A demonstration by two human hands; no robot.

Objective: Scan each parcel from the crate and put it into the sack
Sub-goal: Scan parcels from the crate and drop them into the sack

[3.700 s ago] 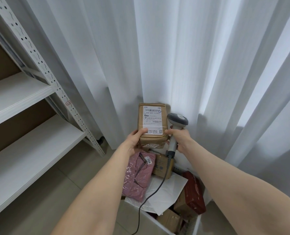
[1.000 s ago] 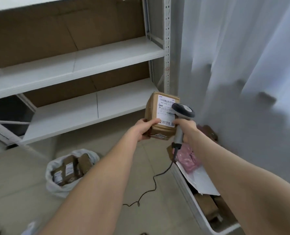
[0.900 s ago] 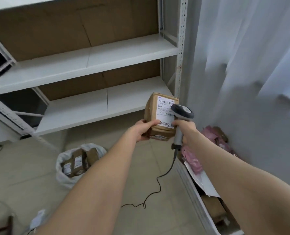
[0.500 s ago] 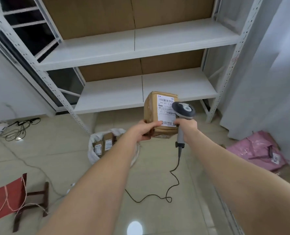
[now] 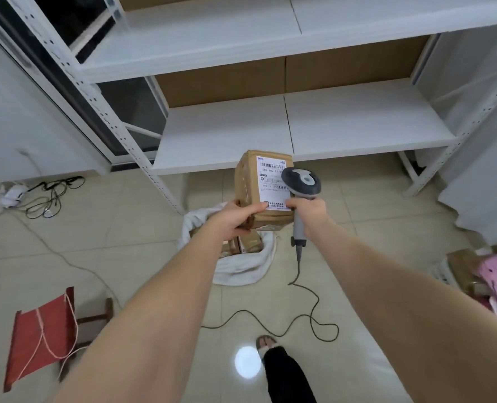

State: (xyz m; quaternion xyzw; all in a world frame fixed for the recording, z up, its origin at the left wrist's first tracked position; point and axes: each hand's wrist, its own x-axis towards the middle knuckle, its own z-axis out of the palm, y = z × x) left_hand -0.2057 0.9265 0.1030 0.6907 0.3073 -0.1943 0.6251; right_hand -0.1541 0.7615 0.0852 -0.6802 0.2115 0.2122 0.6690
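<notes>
The left hand (image 5: 235, 221) grips the lower corner of a cardboard parcel (image 5: 263, 189), held upright with its label facing the camera. The right hand (image 5: 308, 212) is wrapped around the handle of a scanner (image 5: 301, 183), whose head sits just in front of the label; its cable (image 5: 308, 301) trails to the floor. Directly below the parcel, the white sack (image 5: 247, 263) lies open on the floor, with a few boxes already inside. At the right edge, the crate (image 5: 442, 270) holds more parcels, so several rounds likely remain. This parcel looks ready to drop in.
</notes>
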